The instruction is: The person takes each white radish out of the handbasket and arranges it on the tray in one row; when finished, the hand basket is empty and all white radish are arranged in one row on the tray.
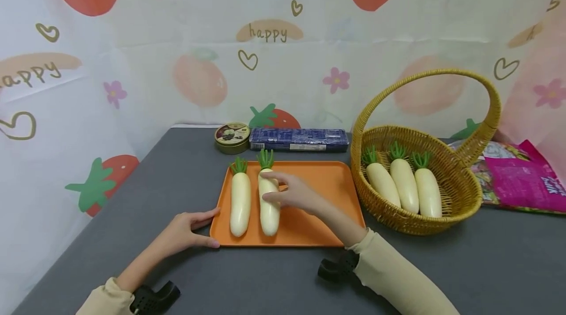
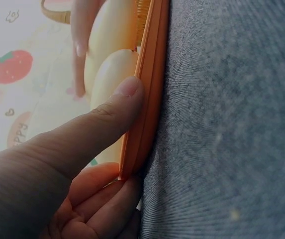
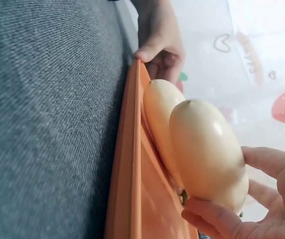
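On the orange tray (image 1: 316, 207) a white radish (image 1: 240, 204) with a green top lies on the left. My right hand (image 1: 292, 192) holds a second white radish (image 1: 269, 209) beside it, thumb and fingers on either side. In the right wrist view this radish (image 3: 207, 154) appears nearest. My left hand (image 1: 185, 231) grips the tray's front left corner; the left wrist view shows the thumb (image 2: 115, 107) on the rim (image 2: 149, 94) and the other fingers bent round the side. Several radish parts are hidden by the hands.
Right of the tray stands a wicker basket (image 1: 424, 226) with a tall handle, holding three white radishes (image 1: 404, 185). Behind the tray are a round tin (image 1: 232, 138) and a long blue package (image 1: 298, 139). A pink bag (image 1: 526, 177) lies at the far right.
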`<action>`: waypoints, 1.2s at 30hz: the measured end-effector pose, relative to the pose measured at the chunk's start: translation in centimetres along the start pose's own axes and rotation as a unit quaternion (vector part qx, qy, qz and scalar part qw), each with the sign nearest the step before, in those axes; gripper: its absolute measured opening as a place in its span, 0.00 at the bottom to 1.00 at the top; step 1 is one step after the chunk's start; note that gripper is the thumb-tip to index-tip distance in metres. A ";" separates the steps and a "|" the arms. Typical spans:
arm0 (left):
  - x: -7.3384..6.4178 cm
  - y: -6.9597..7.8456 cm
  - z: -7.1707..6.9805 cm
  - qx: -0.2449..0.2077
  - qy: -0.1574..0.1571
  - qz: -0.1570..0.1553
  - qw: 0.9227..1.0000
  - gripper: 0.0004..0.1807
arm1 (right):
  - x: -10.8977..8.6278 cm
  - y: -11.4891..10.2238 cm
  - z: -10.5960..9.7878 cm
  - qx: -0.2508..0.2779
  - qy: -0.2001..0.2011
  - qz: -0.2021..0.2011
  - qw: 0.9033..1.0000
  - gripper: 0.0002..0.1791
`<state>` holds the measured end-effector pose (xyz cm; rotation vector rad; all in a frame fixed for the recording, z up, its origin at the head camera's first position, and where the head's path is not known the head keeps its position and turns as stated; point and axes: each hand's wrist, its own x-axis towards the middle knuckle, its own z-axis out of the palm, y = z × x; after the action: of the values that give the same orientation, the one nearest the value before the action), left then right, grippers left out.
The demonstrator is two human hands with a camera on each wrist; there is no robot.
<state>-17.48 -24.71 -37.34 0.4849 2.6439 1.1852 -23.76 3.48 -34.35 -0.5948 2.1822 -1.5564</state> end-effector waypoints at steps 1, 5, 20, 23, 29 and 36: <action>0.0 0.0 0.0 -0.001 0.000 0.000 1.000 0.42 | 0.2 0.0 0.1 -0.012 -0.002 -0.003 1.000 0.30; 0.0 0.1 -0.1 0.005 0.000 0.000 1.000 0.42 | 0.5 -0.1 0.5 -0.052 -0.004 -0.012 0.999 0.30; 0.1 0.1 0.0 -0.002 -0.001 -0.004 1.000 0.42 | 1.0 -0.1 1.8 -0.175 0.011 -0.023 0.984 0.31; 0.2 0.0 0.0 0.002 0.000 -0.003 1.000 0.42 | 1.0 -0.2 2.0 -0.182 0.008 -0.021 0.983 0.31; 0.3 -0.1 0.2 -0.001 -0.002 0.000 1.000 0.42 | 0.8 -0.1 2.1 -0.182 0.010 -0.024 0.983 0.30; 0.2 -0.1 -0.1 0.007 0.003 0.002 1.000 0.42 | 0.8 -0.3 1.8 -0.180 0.007 -0.025 0.983 0.32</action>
<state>-17.67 -24.75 -37.35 0.4897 2.6596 1.1712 -23.39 1.51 -34.72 -0.7534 2.4973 -1.1961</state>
